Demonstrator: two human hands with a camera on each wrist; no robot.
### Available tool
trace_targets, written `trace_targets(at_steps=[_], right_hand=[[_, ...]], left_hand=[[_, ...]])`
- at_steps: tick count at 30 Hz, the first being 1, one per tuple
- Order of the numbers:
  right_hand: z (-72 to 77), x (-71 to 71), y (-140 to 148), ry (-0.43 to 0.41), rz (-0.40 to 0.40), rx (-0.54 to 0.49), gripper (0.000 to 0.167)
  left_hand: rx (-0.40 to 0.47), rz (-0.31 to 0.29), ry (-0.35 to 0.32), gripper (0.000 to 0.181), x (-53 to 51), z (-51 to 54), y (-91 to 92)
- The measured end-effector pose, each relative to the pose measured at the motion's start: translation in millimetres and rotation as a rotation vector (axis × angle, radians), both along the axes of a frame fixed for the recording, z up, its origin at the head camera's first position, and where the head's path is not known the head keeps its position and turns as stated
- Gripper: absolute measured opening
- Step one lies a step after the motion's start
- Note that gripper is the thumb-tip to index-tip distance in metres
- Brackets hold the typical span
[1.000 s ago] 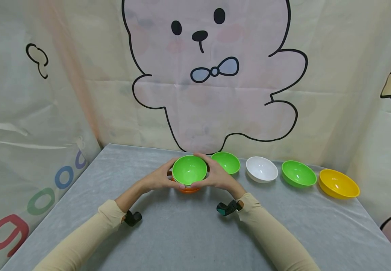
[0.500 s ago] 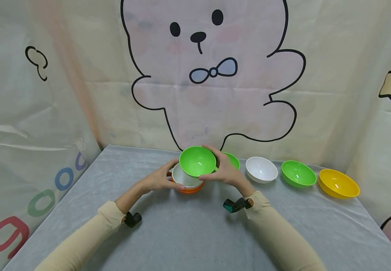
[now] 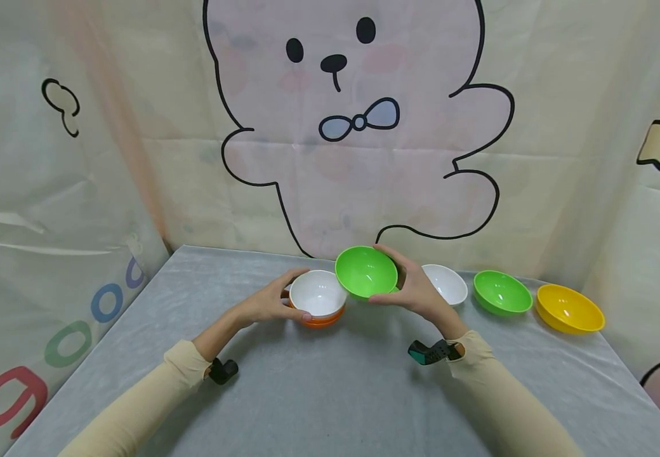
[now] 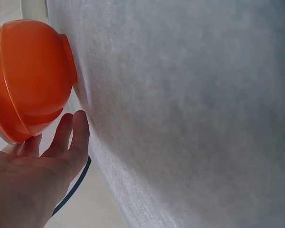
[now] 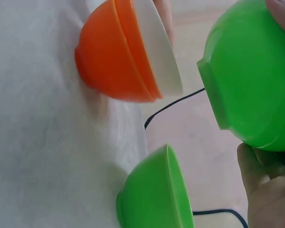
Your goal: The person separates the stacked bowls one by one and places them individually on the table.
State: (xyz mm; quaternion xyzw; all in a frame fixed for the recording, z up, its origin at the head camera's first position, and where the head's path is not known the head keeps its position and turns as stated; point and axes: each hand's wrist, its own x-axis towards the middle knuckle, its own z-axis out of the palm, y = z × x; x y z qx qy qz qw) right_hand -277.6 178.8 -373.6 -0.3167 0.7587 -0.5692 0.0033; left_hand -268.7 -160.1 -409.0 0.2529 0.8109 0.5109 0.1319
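My right hand holds a green bowl by its side, thumb at the front rim and fingers behind. The right wrist view shows this held green bowl raised off the table. My left hand grips a stack at its left side: a white bowl nested in orange bowls, two orange rims showing in the right wrist view. In the left wrist view an orange bowl rests upright on the cloth. Another green bowl stands on the table, hidden in the head view.
To the right, a white bowl, a green bowl and a yellow bowl stand in a row along the back. A grey cloth covers the table. A printed curtain hangs behind it.
My right hand has lifted the green bowl off the stack and moved it right, uncovering the white bowl. My left hand has stayed on the stack.
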Motion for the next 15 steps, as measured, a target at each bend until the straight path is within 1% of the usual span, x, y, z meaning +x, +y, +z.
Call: trace_targets(at_steps=[4, 7, 12, 15], right_hand=[[-1.1, 3.4, 10.1, 0.003, -0.027, 0.044, 0.098], [-1.9, 6.3, 17.2, 0.012, -0.034, 0.058, 0.099], [-5.1, 11.7, 34.1, 0.064, -0.079, 0.077, 0.099], [-7.2, 13.7, 45.2, 0.075, -0.093, 0.070, 0.099]], left_hand=[[-0.009, 0.007, 0.000, 0.101, -0.3, -0.8, -1.6], [-0.011, 0.009, 0.008, 0.100, -0.4, -0.8, -2.2], [-0.011, -0.004, 0.025, 0.097, -0.9, 0.1, -1.2], [-0.015, -0.008, 0.028, 0.097, -1.1, 0.0, -0.8]])
